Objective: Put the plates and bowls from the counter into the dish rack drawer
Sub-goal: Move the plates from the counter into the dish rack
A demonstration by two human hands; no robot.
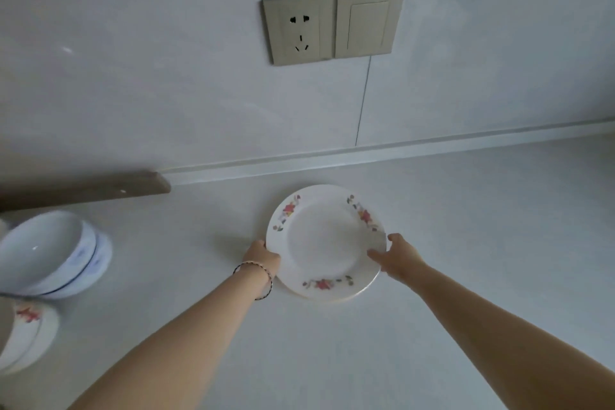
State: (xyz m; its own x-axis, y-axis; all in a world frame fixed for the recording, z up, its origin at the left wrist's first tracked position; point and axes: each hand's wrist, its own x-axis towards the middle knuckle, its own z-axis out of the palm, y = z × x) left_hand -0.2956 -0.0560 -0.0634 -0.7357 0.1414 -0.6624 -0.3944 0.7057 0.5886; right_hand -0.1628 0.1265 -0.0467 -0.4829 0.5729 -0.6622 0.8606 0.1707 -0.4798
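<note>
A white plate with red flower sprays on its rim (324, 241) lies on the pale counter (466, 226); a second plate's edge shows under its lower right side. My left hand (261, 258), with a dark cord bracelet on the wrist, grips the plate's left rim. My right hand (397, 256) holds the right rim, fingers over the edge. At the far left, white bowls with blue bands (55, 255) sit stacked and tilted. Below them is a flowered plate or bowl (28, 333), cut off by the frame. The dish rack drawer is out of view.
A tiled wall rises behind the counter, with a power socket (298, 28) and a switch (367, 23) on it. A brown wooden board (83, 188) lies along the wall at the left.
</note>
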